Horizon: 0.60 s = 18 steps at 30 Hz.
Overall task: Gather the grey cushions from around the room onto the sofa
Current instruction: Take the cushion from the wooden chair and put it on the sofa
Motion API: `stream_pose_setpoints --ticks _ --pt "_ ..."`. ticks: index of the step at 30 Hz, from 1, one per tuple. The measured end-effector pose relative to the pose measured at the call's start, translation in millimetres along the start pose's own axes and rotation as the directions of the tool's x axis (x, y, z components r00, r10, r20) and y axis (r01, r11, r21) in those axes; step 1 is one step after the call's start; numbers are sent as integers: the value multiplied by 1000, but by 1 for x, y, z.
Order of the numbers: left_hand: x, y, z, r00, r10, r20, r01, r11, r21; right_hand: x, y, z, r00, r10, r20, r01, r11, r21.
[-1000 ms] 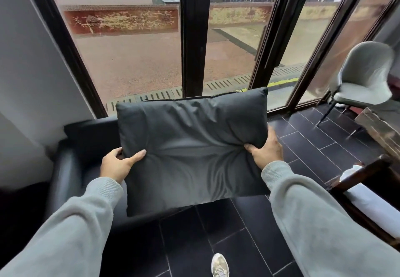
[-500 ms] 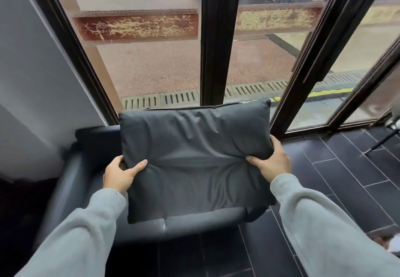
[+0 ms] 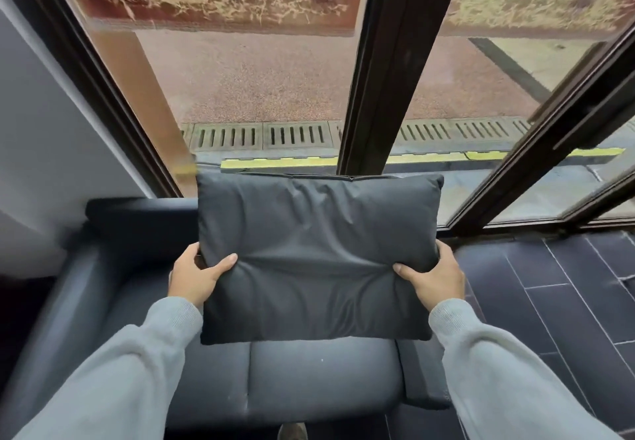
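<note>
I hold a dark grey rectangular cushion [image 3: 316, 254] upright in front of me, above the seat of a dark leather sofa [image 3: 309, 377]. My left hand [image 3: 197, 274] grips its left edge, thumb on the front face. My right hand [image 3: 433, 276] grips its right edge the same way. The cushion covers most of the sofa's backrest; the seat and both armrests show around it.
Tall windows with dark frames [image 3: 381, 78] stand right behind the sofa. A white wall [image 3: 44, 130] closes the left side. Dark floor tiles [image 3: 567, 302] stretch to the right of the sofa. The toe of a shoe [image 3: 292, 432] shows at the bottom edge.
I have stepped closer and turned left, so the sofa now lies straight under the cushion. The chair and wooden furniture on the right have left the view. Both hands keep their hold.
</note>
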<state>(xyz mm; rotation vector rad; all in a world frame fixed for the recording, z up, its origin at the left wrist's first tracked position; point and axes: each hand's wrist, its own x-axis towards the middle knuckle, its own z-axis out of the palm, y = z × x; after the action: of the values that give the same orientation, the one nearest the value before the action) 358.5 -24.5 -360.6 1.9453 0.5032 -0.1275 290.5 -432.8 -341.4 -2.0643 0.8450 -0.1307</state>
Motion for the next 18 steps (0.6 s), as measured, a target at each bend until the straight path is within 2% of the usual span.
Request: stream_pose_setpoints --ticks 6,11,18 --pt "80 -26 66 999 -31 22 31 999 -21 91 36 61 1000 3 16 -2 999 -52" --pt "133 -75 120 998 -55 32 57 996 -70 154 85 116 1000 -10 23 11 999 -38" --pt "183 -137 182 992 -93 -84 75 977 -200 223 140 182 992 -105 68 105 994 8"
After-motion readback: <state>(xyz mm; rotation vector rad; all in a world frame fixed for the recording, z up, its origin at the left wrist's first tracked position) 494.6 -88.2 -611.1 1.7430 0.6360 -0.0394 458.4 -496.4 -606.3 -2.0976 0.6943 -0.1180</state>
